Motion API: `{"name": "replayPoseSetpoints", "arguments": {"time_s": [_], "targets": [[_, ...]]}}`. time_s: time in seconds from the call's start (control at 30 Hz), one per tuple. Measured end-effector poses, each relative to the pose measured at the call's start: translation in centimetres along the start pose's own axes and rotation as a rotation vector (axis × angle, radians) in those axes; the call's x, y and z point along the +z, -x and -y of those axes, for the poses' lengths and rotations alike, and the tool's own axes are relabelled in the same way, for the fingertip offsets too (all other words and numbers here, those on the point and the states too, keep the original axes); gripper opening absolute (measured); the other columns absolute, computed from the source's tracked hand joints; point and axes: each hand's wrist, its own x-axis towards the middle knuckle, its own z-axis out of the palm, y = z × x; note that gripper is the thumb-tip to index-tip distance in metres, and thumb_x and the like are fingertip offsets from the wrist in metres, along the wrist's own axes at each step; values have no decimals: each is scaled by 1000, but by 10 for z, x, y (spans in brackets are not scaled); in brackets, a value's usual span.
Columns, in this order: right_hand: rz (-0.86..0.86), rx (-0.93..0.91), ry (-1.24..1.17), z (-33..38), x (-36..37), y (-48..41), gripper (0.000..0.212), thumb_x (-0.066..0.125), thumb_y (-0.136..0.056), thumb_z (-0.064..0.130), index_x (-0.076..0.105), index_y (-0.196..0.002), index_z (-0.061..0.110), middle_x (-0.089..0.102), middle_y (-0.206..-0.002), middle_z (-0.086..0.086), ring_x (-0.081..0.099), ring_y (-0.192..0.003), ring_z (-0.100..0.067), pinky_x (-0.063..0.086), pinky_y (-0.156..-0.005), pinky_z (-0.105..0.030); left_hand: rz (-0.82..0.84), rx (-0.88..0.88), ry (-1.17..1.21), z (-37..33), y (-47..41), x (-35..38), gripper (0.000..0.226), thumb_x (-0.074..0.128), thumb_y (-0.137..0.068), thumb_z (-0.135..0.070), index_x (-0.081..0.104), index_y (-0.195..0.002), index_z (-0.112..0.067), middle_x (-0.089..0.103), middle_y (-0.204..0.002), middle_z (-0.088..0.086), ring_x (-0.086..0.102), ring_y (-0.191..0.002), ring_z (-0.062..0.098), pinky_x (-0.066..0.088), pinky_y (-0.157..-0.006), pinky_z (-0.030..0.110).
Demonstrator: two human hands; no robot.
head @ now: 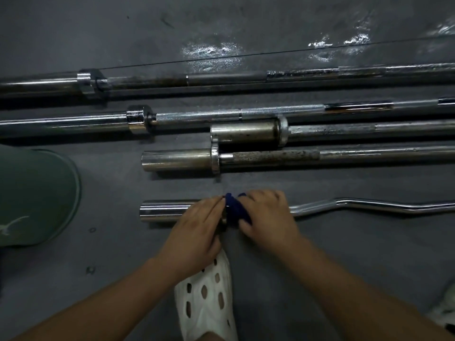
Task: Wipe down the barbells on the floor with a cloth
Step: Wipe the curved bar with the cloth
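Several steel barbells lie side by side on the dark floor. The nearest is a curl bar (369, 206) with a bent shaft and a chrome sleeve (165, 209) at its left end. A dark blue cloth (235, 209) is wrapped round this bar at the sleeve's collar. My right hand (268, 214) grips the cloth against the bar. My left hand (200, 223) rests on the sleeve beside the cloth, fingers lying over it. Beyond are a rusty bar (270, 157), a short-sleeved bar (246, 132) and two long bars (197, 116), (221, 78).
A green cap (37, 195) lies on the floor at the left. My foot in a white perforated clog (206, 296) stands just below the hands; another shoe (446, 308) shows at the right edge. Wet patches (211, 51) glisten on the floor at the back.
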Motion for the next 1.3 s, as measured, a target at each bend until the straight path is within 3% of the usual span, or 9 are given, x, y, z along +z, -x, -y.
{"name": "replayPoseSetpoints", "arguments": {"time_s": [0.17, 0.3, 0.4, 0.57, 0.73, 0.87, 1.0, 1.17, 1.3], "targets": [[-147, 291, -60, -39, -4, 15, 33, 39, -75, 59, 52, -79, 29, 56, -82, 5, 53, -87, -22, 29, -77, -35, -24, 1, -8, 0, 0, 7, 78, 63, -79, -24, 36, -150, -8, 41, -151, 9, 37, -139, 23, 21, -120, 34], [-75, 179, -123, 30, 10, 1, 29, 50, -78, 45, 63, -96, 26, 62, -102, 4, 54, -98, -22, 34, -91, -39, -19, -44, 29, -9, 0, 11, 77, 61, -79, -24, 36, -150, -7, 43, -149, 11, 39, -138, 25, 25, -120, 42], [1, 118, -21, 8, -3, -3, 39, 51, -78, 49, 61, -111, 31, 63, -111, 7, 52, -107, -19, 28, -95, -38, -30, -33, -2, -7, 0, 8, 76, 65, -77, -24, 38, -147, -8, 46, -145, 10, 42, -135, 24, 22, -120, 35], [-168, 345, 56, -71, -11, 46, 39, 41, -71, 49, 66, -92, 27, 67, -88, 2, 58, -86, -25, 31, -82, -37, -37, -7, -30, 0, 0, 6, 77, 68, -77, -23, 40, -147, -9, 46, -146, 9, 42, -135, 25, 24, -117, 36], [-211, 335, 98, -50, 31, 59, 58, 45, -80, 39, 53, -130, 12, 50, -135, -11, 45, -121, -33, 29, -106, -52, 13, -30, -72, -5, 3, 14, 83, 61, -79, -29, 30, -153, -7, 38, -153, 12, 36, -141, 28, 27, -120, 43], [-254, 241, 117, -60, 30, 38, 54, 43, -78, 35, 53, -125, 12, 51, -126, -12, 44, -112, -32, 33, -103, -54, -4, -29, -104, 1, -9, 10, 85, 60, -79, -29, 29, -154, -6, 34, -156, 13, 30, -145, 27, 22, -121, 44], [-318, 367, 31, -52, 21, 13, 50, 41, -76, 30, 59, -119, 9, 56, -121, -14, 46, -108, -35, 35, -99, -51, -32, -36, -78, 4, -18, 2, 83, 58, -77, -26, 31, -153, -5, 30, -159, 13, 24, -148, 27, 21, -122, 44], [-299, 70, -41, 12, 35, -8, 53, 43, -80, 21, 57, -129, 5, 54, -133, -16, 48, -121, -36, 40, -105, -48, -23, -32, -97, 4, -12, 6, 86, 57, -76, -28, 29, -154, -7, 25, -162, 10, 20, -150, 25, 22, -121, 46], [-231, 52, -12, 5, 28, -11, 57, 49, -75, 25, 56, -131, 13, 55, -133, -10, 52, -120, -29, 40, -105, -45, -21, -42, -114, 5, -14, 3, 83, 53, -76, -29, 31, -154, -9, 29, -160, 9, 24, -148, 23, 18, -121, 44]]}}
